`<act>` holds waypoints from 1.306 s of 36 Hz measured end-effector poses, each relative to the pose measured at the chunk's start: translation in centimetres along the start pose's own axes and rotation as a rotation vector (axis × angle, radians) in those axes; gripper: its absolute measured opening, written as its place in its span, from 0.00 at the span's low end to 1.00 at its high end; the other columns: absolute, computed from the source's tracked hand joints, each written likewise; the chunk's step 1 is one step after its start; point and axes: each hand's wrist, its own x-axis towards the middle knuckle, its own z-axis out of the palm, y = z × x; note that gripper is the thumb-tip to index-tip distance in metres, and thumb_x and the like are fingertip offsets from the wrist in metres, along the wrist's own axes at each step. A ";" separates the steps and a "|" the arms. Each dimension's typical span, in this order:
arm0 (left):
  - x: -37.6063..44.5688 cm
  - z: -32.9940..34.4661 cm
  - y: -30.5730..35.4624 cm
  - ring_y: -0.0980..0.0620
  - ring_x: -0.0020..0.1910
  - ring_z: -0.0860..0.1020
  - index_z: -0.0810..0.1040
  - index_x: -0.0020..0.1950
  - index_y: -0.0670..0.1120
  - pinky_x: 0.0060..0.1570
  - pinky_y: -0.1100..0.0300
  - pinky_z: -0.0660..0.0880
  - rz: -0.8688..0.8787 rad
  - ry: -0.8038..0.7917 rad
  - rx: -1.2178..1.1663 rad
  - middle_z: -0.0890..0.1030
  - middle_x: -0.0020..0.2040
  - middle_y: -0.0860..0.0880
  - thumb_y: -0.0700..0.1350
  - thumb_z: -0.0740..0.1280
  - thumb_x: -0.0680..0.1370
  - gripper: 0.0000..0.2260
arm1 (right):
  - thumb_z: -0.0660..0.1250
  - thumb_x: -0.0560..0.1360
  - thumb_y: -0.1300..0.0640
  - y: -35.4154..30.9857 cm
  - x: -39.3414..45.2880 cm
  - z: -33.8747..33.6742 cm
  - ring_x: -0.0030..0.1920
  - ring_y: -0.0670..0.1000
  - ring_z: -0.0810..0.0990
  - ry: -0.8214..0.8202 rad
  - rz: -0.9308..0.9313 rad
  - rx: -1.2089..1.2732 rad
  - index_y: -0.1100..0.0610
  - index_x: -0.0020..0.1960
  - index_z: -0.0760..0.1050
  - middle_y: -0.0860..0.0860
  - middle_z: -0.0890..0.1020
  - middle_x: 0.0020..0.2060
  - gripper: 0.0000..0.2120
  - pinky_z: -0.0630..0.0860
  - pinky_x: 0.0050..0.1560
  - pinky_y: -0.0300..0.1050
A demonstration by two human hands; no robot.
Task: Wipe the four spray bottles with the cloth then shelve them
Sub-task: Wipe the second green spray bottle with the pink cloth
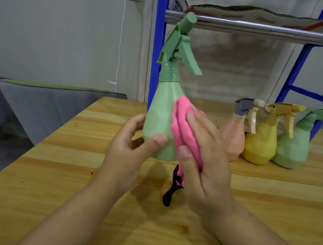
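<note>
Green spray bottle: held upright and lifted clear of the wooden table, in the middle of the view, its trigger head reaching up in front of the shelf rail.
Pink cloth: pressed flat against the right side of the held bottle's body; a dark strip hangs from its lower end towards the table.
Left hand: clamped on the lower body of the green spray bottle, the thumb laid across the front and the fingers curled round the far side.
Right hand: laid over the pink cloth, the fingers nearly straight and close together, the thumb bearing on the cloth's lower part; the cloth is pressed to the bottle.
Peach bottle: stood on the table to the right, partly hidden by the right hand, with a grey and beige trigger head.
Yellow bottle: stood just beside the peach bottle, on its right.
Second green bottle: stood just beside the yellow bottle, furthest right in the row.
Blue shelf frame: stood behind the table, with a metal rail across the top and patterned fabric lying above it.
Grey seat: seen at the left, beyond the table edge.
</note>
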 end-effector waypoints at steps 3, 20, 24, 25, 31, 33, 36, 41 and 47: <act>0.0 -0.3 0.2 0.51 0.51 0.82 0.78 0.58 0.51 0.43 0.60 0.79 -0.016 -0.004 -0.014 0.82 0.53 0.53 0.57 0.79 0.57 0.31 | 0.55 0.79 0.61 -0.4 0.4 -0.1 0.72 0.51 0.67 0.044 0.193 0.262 0.63 0.71 0.64 0.53 0.70 0.70 0.21 0.65 0.70 0.55; -0.5 -0.4 0.3 0.52 0.55 0.81 0.76 0.63 0.53 0.45 0.61 0.79 -0.129 -0.141 0.173 0.82 0.57 0.53 0.54 0.76 0.59 0.32 | 0.54 0.80 0.60 0.2 0.5 -0.8 0.69 0.52 0.71 0.042 0.423 0.481 0.59 0.71 0.66 0.50 0.74 0.67 0.20 0.69 0.67 0.60; -1.0 -0.1 0.3 0.52 0.53 0.82 0.74 0.64 0.53 0.46 0.60 0.79 -0.102 -0.130 0.168 0.81 0.57 0.53 0.49 0.76 0.60 0.32 | 0.54 0.80 0.62 0.8 0.5 -1.2 0.69 0.53 0.71 -0.018 0.394 0.451 0.61 0.71 0.67 0.51 0.75 0.67 0.19 0.68 0.67 0.61; -1.0 0.0 0.3 0.53 0.53 0.82 0.74 0.64 0.52 0.45 0.62 0.78 -0.095 -0.127 0.156 0.82 0.57 0.54 0.48 0.75 0.61 0.31 | 0.54 0.80 0.61 0.8 0.6 -1.3 0.68 0.52 0.72 -0.018 0.420 0.460 0.61 0.70 0.68 0.51 0.75 0.66 0.19 0.69 0.67 0.59; -0.8 0.5 0.3 0.55 0.51 0.82 0.74 0.61 0.51 0.43 0.64 0.78 -0.090 -0.117 0.146 0.83 0.54 0.54 0.39 0.77 0.61 0.30 | 0.56 0.81 0.60 0.8 1.4 -2.1 0.55 0.44 0.81 0.022 0.680 0.564 0.47 0.56 0.78 0.44 0.84 0.51 0.14 0.77 0.53 0.39; -0.7 0.7 0.2 0.55 0.52 0.82 0.74 0.61 0.53 0.44 0.63 0.78 -0.087 -0.119 0.181 0.82 0.55 0.55 0.42 0.77 0.60 0.31 | 0.58 0.81 0.59 1.3 1.6 -2.6 0.49 0.44 0.83 0.010 0.838 0.599 0.43 0.49 0.80 0.44 0.85 0.45 0.15 0.77 0.48 0.39; -0.6 1.0 0.0 0.53 0.54 0.80 0.73 0.63 0.54 0.45 0.62 0.78 -0.092 -0.106 0.240 0.80 0.58 0.54 0.48 0.77 0.57 0.34 | 0.59 0.80 0.59 2.2 1.9 -3.3 0.44 0.47 0.84 -0.053 1.010 0.645 0.46 0.46 0.80 0.46 0.86 0.40 0.14 0.78 0.46 0.41; -0.2 1.5 -0.5 0.52 0.56 0.80 0.71 0.66 0.51 0.45 0.60 0.78 -0.107 -0.097 0.304 0.78 0.61 0.53 0.50 0.77 0.56 0.38 | 0.60 0.80 0.59 3.3 2.4 -4.9 0.33 0.44 0.82 -0.215 1.098 0.531 0.50 0.45 0.79 0.46 0.85 0.32 0.11 0.77 0.40 0.40; 0.9 1.5 -1.0 0.56 0.54 0.80 0.72 0.63 0.54 0.45 0.60 0.80 -0.165 -0.064 0.402 0.79 0.59 0.55 0.53 0.77 0.55 0.37 | 0.61 0.79 0.55 4.5 3.1 -7.5 0.32 0.50 0.78 -0.513 1.059 0.250 0.56 0.49 0.80 0.52 0.82 0.34 0.09 0.73 0.34 0.41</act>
